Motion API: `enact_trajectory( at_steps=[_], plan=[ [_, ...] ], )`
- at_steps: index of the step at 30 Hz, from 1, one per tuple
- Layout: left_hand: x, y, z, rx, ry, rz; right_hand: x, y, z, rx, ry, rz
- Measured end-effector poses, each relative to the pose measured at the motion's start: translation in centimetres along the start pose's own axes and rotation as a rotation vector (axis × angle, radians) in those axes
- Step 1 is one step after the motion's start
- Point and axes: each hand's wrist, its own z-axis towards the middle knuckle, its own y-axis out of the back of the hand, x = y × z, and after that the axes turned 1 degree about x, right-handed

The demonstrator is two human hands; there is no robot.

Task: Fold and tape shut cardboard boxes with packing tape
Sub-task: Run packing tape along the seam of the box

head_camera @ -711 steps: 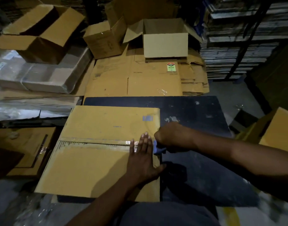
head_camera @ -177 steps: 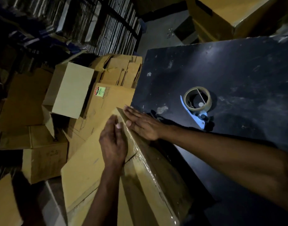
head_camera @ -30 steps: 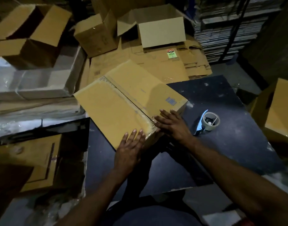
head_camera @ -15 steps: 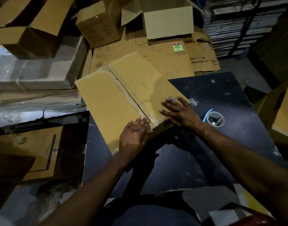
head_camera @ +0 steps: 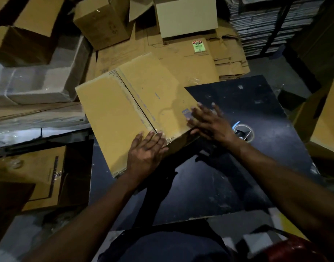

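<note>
A yellow-brown cardboard box (head_camera: 122, 114) lies skewed on the left part of the black table (head_camera: 247, 176), its two top flaps meeting at a seam under clear tape. My left hand (head_camera: 146, 151) lies flat on the near end of that seam, fingers together. My right hand (head_camera: 209, 121) presses flat on the box's near right corner, fingers spread. Neither hand grips anything. A roll of packing tape in a blue dispenser (head_camera: 243, 132) sits on the table just right of my right wrist, partly hidden by it.
Open and flattened cardboard boxes (head_camera: 185, 48) are heaped behind the table. Plastic-wrapped bundles (head_camera: 41, 80) lie at the left. A taped box (head_camera: 34, 176) sits low at the left, another box (head_camera: 326, 121) at the right edge. Stacked sheets (head_camera: 266, 21) fill the back right.
The box has turned and slid a little to the right. My right hand has moved up along its right corner; my left hand stays on the near seam end.
</note>
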Motion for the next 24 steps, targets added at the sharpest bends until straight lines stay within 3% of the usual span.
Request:
enact_trajectory(
  at_steps=[3,7,10,16,18,21,24],
  plan=[
    [-1.2,-1.4,1.5,0.080,-0.005,-0.029,-2.2,0.6,-2.0,0.029,-0.097,0.145],
    [-1.4,-2.1,1.4,0.048,0.011,-0.023,-1.7,-1.0,-1.8,-0.066,-0.103,0.173],
    [-0.5,-1.9,1.3,0.065,-0.007,-0.030,-0.7,-0.8,-1.6,0.012,-0.149,0.167],
    [3.7,1.3,-0.3,0.097,0.012,-0.098,8.5,-0.1,-2.3,-0.065,-0.299,0.221],
    [6.3,2.9,-2.3,0.183,0.088,-0.080,12.9,0.4,-2.4,-0.042,-0.325,0.259],
    [10.5,5.5,-5.7,0.332,0.302,0.073,19.4,2.0,-2.0,0.139,-0.289,0.436],
    [11.5,7.2,-7.2,0.317,0.510,0.096,21.0,2.2,-1.0,0.086,-0.285,0.578]
  ],
)
